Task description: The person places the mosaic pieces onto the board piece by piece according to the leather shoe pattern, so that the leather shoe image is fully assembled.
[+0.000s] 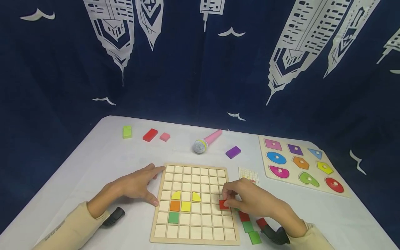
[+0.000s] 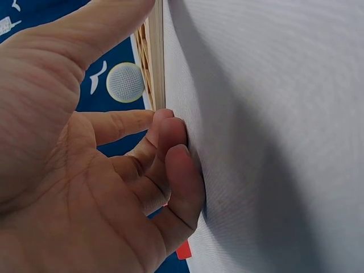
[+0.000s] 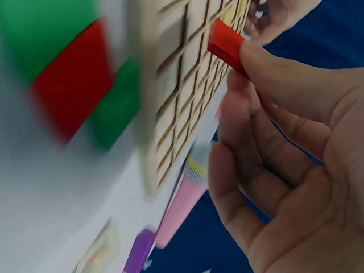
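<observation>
Red tile (image 1: 223, 205), lower right of centre, pinched by right hand (image 1: 251, 198) over grid board (image 1: 196, 179); left hand (image 1: 137, 184), fingers apart, at the board's left edge. Apparent step: placing; next, probably, cell alignment.

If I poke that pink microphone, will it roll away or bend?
The microphone might roll, since its head looks round. It would probably curve as it goes, because that head is wider than the handle. It likely won't bend: the handle looks straight and solid.
</observation>
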`<state>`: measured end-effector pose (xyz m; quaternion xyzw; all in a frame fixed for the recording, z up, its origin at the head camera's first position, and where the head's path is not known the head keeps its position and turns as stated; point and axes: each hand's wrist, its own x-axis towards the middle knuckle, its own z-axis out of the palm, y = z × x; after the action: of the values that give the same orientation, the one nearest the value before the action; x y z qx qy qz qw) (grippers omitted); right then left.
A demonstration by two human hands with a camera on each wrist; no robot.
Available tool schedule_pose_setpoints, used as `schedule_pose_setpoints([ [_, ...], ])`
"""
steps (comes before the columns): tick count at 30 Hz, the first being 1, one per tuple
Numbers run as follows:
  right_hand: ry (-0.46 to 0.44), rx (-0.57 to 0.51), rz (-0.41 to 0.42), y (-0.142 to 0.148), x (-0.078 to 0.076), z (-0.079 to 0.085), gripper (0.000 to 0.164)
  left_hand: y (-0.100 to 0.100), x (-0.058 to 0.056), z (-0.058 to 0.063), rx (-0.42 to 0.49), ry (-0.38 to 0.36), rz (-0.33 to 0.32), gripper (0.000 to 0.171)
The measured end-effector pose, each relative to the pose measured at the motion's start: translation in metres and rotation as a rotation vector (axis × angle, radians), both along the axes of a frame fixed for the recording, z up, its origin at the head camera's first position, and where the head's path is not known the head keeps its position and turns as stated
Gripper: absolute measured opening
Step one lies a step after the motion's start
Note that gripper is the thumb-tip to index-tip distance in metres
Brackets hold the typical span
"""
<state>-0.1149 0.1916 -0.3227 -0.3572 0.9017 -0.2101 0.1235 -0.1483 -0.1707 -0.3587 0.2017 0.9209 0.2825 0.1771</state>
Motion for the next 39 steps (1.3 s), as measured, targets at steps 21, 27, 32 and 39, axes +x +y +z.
schedule_pose_setpoints([
  [21, 0.026, -0.031, 0.088, -0.093, 0.016, -0.022, 0.014, 0.000, 0.000, 0.001, -0.002, -0.006, -0.001, 0.111],
  [27, 0.060, 0.009, 0.040, -0.098, 0.021, -0.023, 0.014, 0.000, 0.000, 0.001, -0.004, -0.005, 0.004, 0.110],
  [32, 0.098, 0.033, 0.039, -0.098, 0.024, -0.023, 0.014, 0.000, 0.001, 0.001, 0.004, -0.006, -0.008, 0.111],
  [39, 0.155, 0.049, 0.065, -0.098, 0.027, -0.023, 0.013, 0.000, 0.002, 0.001, 0.008, 0.008, -0.022, 0.112],
])
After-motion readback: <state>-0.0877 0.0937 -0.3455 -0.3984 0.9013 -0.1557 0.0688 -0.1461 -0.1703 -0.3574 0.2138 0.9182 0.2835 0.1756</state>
